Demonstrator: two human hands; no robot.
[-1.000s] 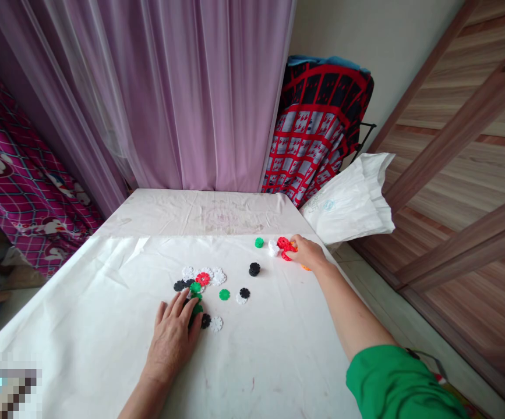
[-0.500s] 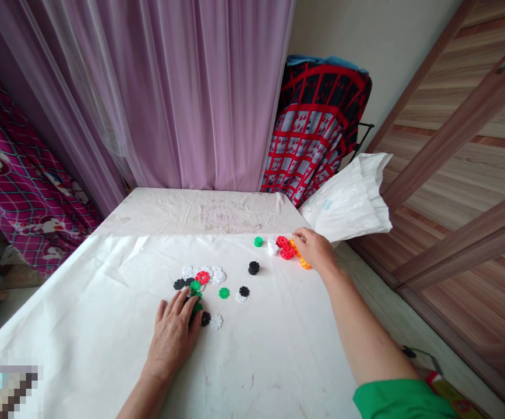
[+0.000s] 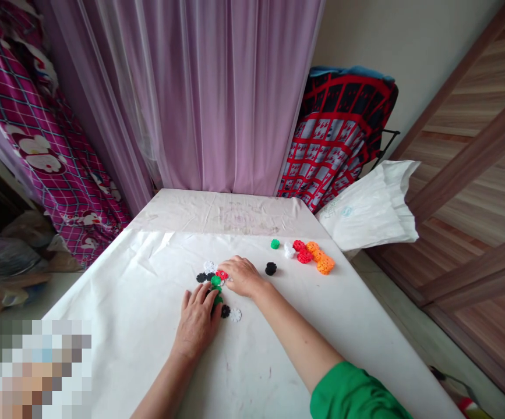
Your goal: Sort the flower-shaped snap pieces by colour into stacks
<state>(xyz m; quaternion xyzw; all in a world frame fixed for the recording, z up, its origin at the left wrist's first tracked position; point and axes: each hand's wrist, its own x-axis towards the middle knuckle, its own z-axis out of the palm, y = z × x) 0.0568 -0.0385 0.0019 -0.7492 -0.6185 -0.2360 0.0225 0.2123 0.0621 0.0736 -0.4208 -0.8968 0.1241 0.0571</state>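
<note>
Fingers spread, my left hand (image 3: 197, 317) rests on the table over the green discs (image 3: 216, 281) of a loose pile of notched, flower-shaped plastic discs. Opposite it, my right hand (image 3: 242, 276) reaches into the same pile, thumb and fingers pinched at a red disc (image 3: 222, 274). Its fingers partly cover the pile's right side. White discs (image 3: 209, 266) and black discs (image 3: 201, 277) lie at the pile's left. Nearer me are a single black disc (image 3: 225, 311) and a white disc (image 3: 235, 315).
Right of my hands stands a black stack (image 3: 271, 268). Farther back are green (image 3: 275, 244), white (image 3: 289, 251), red (image 3: 304, 256) and orange stacks (image 3: 325, 265). A white bag (image 3: 370, 206) hangs at the table's (image 3: 147, 326) back right corner. Purple curtains (image 3: 226, 99) hang behind.
My right hand has left the orange pieces at the back right and come left to the loose pile. My left hand stays on the pile. The view has shifted left.
</note>
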